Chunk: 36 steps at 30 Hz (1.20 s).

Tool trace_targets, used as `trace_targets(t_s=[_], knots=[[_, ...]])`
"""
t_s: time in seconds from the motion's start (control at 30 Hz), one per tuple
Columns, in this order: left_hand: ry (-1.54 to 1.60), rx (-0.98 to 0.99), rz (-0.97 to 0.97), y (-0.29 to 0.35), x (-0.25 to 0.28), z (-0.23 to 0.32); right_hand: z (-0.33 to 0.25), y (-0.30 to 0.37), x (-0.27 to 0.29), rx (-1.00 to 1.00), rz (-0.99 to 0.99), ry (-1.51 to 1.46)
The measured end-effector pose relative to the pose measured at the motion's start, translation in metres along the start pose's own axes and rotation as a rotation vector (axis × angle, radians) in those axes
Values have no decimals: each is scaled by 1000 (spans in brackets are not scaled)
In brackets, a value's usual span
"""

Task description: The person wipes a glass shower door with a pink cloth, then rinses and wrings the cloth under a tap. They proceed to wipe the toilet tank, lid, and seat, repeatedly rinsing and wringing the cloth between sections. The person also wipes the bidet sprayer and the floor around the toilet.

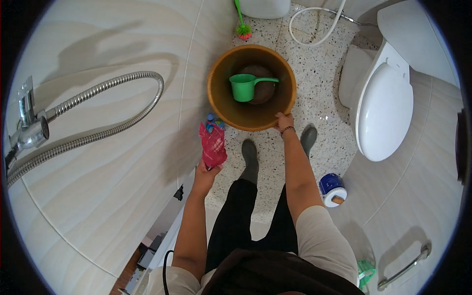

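Note:
My right hand is closed on the near right rim of a large brown bucket. Inside the bucket lies a green water dipper, its handle pointing right. To the left, my left hand grips the lower end of a red cloth with a pale checked pattern. Just beyond the cloth, beside the bucket and the wall, something blue shows, perhaps bottle tops; the cloth partly hides it.
A white toilet stands on the right, a blue-and-white tub below it. A green-handled brush and a white hose are at the far end. A metal shower hose hangs along the left wall.

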<state>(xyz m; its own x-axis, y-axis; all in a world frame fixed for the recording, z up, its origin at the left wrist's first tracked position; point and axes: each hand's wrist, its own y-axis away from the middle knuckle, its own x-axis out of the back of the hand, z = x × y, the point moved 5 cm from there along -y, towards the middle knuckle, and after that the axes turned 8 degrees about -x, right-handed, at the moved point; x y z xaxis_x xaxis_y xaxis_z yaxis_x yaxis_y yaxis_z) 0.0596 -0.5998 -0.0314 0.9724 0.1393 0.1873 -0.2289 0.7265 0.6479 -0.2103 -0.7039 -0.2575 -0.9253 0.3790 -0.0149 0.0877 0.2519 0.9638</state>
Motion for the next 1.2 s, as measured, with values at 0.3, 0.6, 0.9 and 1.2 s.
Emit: trace_targets(t_s=[0.3,0.6,0.9,1.2], knots=[[243,-166,-1,-31,2,48,96,30,176,75,-73,-606],[476,-131,-16,-52,-24,62,185,81,283,-304,486,-594],[924,-8,-305,-17,-30,153,-96,241,-12,1086,165,276],[776,-135,-264,5,-14,249,-234,572,-235,1999,-392,508]])
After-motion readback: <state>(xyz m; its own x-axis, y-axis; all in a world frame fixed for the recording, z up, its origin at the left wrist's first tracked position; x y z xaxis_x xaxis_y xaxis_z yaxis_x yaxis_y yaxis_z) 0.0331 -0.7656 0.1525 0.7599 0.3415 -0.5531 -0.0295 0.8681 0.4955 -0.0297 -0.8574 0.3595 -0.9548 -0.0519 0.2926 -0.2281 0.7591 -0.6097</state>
